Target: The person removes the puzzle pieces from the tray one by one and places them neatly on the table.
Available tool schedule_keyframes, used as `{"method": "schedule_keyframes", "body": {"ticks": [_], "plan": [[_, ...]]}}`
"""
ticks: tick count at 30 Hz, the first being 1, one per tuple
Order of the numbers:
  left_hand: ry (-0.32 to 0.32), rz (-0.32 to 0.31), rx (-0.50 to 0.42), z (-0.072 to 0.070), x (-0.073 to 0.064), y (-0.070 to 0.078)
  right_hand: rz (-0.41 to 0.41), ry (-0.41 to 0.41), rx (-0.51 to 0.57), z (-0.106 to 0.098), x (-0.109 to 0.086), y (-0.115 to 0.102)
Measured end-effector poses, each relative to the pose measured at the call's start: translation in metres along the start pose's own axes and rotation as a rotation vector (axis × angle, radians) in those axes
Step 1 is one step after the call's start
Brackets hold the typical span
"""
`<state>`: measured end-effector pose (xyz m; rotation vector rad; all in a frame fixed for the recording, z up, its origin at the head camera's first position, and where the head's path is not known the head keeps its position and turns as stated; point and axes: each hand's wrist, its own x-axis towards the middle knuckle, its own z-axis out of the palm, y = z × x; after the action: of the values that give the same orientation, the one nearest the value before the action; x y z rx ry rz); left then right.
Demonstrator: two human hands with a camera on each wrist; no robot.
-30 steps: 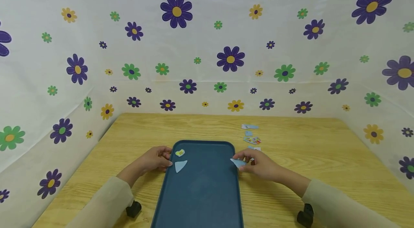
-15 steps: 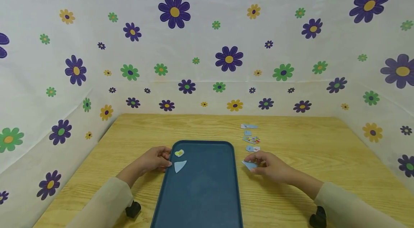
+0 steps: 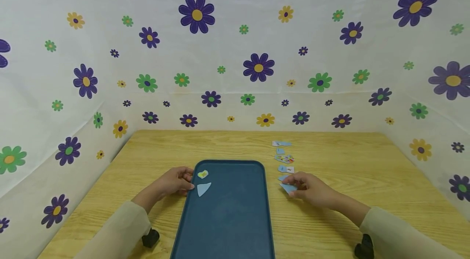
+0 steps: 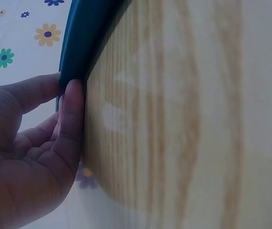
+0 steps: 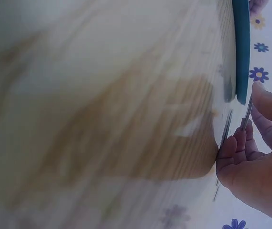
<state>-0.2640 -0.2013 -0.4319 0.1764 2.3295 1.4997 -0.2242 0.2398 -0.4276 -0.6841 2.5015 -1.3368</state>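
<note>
A dark blue tray (image 3: 227,210) lies on the table, its long sides running toward me. My left hand (image 3: 178,180) grips its left rim; in the left wrist view the thumb and index finger of that hand (image 4: 35,138) meet at the tray's edge. On the tray lie a light blue triangular puzzle piece (image 3: 203,189) and a small yellow-and-white piece (image 3: 202,174). Right of the tray, my right hand (image 3: 312,189) pinches a flat light blue puzzle piece (image 3: 288,188) between thumb and fingers, close over the table. Seen from the right wrist, this piece (image 5: 247,113) shows edge-on.
Several flat pieces line the table (image 3: 341,161) beyond my right hand: a long light blue one (image 3: 282,143), a small blue one (image 3: 280,151), a multicoloured one (image 3: 284,158) and a blue-and-white one (image 3: 285,169). A flowered cloth (image 3: 220,47) walls the table's back and sides.
My right hand has moved right with its light blue piece, from over the tray's right rim to over the table beside the row. My left hand keeps its place on the tray.
</note>
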Motion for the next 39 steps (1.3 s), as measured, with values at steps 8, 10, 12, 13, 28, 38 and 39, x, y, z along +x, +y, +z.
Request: {"method": "schedule_keyframes", "body": {"ticks": [8, 10, 12, 13, 28, 38, 39], "plan": [[0.003, -0.004, -0.001, 0.0000, -0.0004, 0.0001, 0.026, -0.010, 0.026, -0.0028, -0.0013, 0.0002], [0.002, -0.004, -0.002, -0.0002, -0.0003, -0.0003, 0.031, -0.010, 0.019, -0.0033, -0.0013, 0.0005], [0.002, -0.003, -0.002, -0.0002, -0.0003, -0.0006, 0.031, -0.011, 0.013, -0.0034, -0.0012, 0.0014], [0.001, -0.003, -0.003, -0.0002, -0.0004, -0.0007, 0.030, -0.012, 0.013, -0.0033, -0.0012, 0.0017], [-0.001, -0.001, -0.003, -0.0010, 0.0002, -0.0007, 0.011, 0.002, -0.064, -0.0011, 0.0026, 0.0028], [0.000, -0.001, -0.011, -0.0014, 0.0005, -0.0010, 0.015, 0.001, -0.093, -0.0004, 0.0044, 0.0051], [-0.001, 0.000, -0.011, -0.0014, 0.0006, -0.0011, 0.017, 0.003, -0.095, -0.0004, 0.0044, 0.0048]]}}
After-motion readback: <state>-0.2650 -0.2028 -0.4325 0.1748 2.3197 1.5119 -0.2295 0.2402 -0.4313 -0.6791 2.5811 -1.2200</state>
